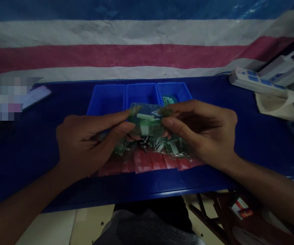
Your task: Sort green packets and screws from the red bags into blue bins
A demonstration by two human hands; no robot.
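Left hand: the worker's left hand (pixel 90 141) is pinched, thumb and fingers closed on one side of a small, clear, green-tinted plastic bag (pixel 147 119).
Right hand: the right hand (pixel 208 131) is clamped likewise on the opposite side.
Bag: held between the hands, above the pile and before the bins; a white strip and pale green shapes show through its film.
Step in hand: apparently handling the bag by its edges, perhaps spreading or straightening it; blur hides the finer action.
Next move: would seem to call for a light, even pinch, the thin film looking easily creased.
Blue bins: three rectangular blue plastic bins (pixel 107 98) stand side by side; the right one holds green-and-white packets (pixel 169 99), while hands and bag partly block the others.
Pile: clear packets of pale pieces (pixel 173 148) and small dark pieces (pixel 144 143) lie beside red plastic packets (pixel 154 162) on a dark blue tabletop (pixel 259 146).
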